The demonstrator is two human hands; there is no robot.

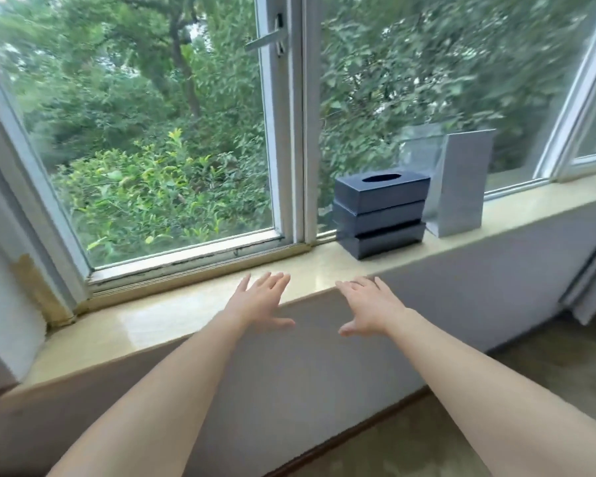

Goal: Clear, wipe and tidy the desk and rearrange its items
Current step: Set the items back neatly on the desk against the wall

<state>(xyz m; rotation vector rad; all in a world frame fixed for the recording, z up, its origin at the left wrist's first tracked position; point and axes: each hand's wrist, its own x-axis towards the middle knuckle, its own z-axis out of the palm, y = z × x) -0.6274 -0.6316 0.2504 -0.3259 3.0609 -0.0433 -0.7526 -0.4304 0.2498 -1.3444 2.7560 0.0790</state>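
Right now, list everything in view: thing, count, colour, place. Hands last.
flat boxes: three, dark navy, stacked on the sill right of the centre frame; the top one has an oval slot
tall box: one, pale grey, upright on the sill just right of the stack
clear plastic: one, transparent, behind the tall box
window sill: one, glossy cream, under the window
window handle: one, silver, centre frame, top
left hand: open, over the sill's front edge
right hand: open, beside it

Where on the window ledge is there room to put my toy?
The sill is bare from the left wall to the stacked dark boxes, beyond the left hand and right hand. Crowded: those boxes beside the tall grey box. Another bare strip runs right of it.
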